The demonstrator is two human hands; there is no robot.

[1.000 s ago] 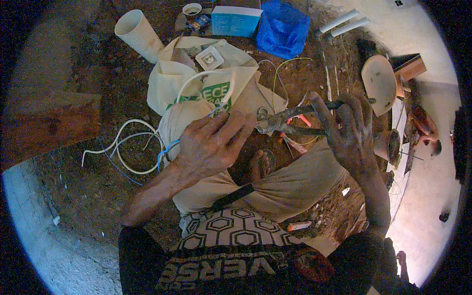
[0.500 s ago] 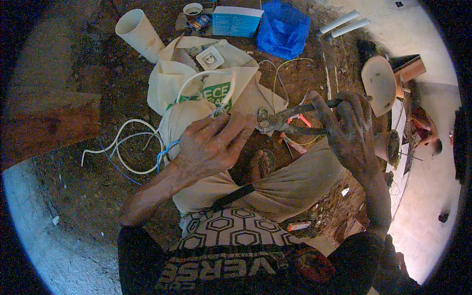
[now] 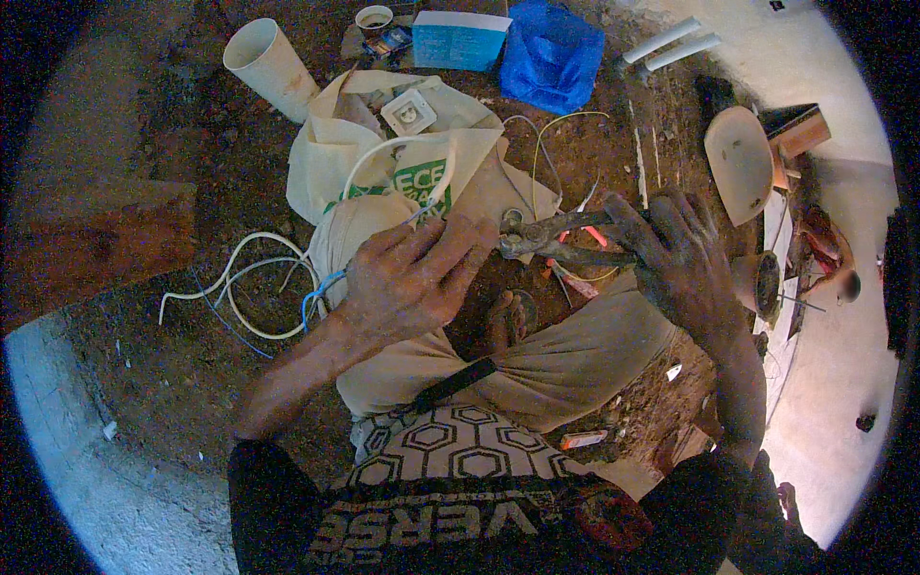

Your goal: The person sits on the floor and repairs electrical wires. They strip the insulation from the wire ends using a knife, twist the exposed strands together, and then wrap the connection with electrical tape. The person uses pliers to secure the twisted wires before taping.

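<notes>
My left hand is closed, pinching a stripped end of the white cable, whose thin inner wires show above the knuckles. A blue wire runs out beside its wrist. My right hand is wrapped round the dark handles of worn metal pliers. Their jaws point left, close to the fingertips of my left hand. Whether the jaws touch a wire is hidden. Under my left hand lies a pale sack with green print, and a white square socket rests on it.
Loops of white cable lie on the dirt floor at left. Farther off are a white bucket, a blue-and-white box, a blue bag and white pipes. Red-handled pliers and a pale basin are at right.
My right index finger has bent down from its raised position toward the plier handle. The hand has shifted slightly. My left hand stays nearly in place.
</notes>
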